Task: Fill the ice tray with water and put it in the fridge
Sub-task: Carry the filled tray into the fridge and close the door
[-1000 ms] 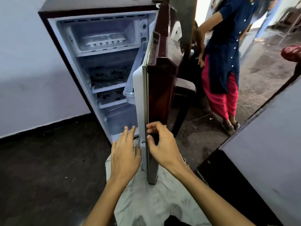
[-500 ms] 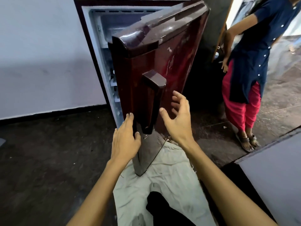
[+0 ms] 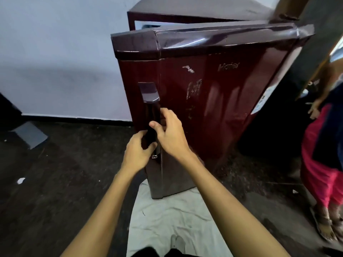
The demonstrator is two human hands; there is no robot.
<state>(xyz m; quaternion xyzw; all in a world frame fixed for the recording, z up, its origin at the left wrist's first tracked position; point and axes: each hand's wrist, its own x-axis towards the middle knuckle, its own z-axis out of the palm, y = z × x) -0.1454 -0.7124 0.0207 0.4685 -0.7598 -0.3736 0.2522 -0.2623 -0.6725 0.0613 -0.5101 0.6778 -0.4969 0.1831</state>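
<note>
Both hands are gripping the dark vertical handle (image 3: pixel 151 117) at frame centre: left hand (image 3: pixel 138 154) and right hand (image 3: pixel 171 135) fingers curled around it. The glossy maroon fridge door (image 3: pixel 213 101) is nearly shut; it seems the last step, needing a firm push.

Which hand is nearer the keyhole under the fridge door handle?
Left. The left hand grips the handle's lower end, just beside the keyhole; the right hand holds the handle higher up.

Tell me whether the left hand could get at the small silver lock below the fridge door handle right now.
Probably yes. The left hand already grips the lower end of the dark maroon door handle, and the small silver lock sits uncovered just beside its thumb, with nothing between them.
</note>
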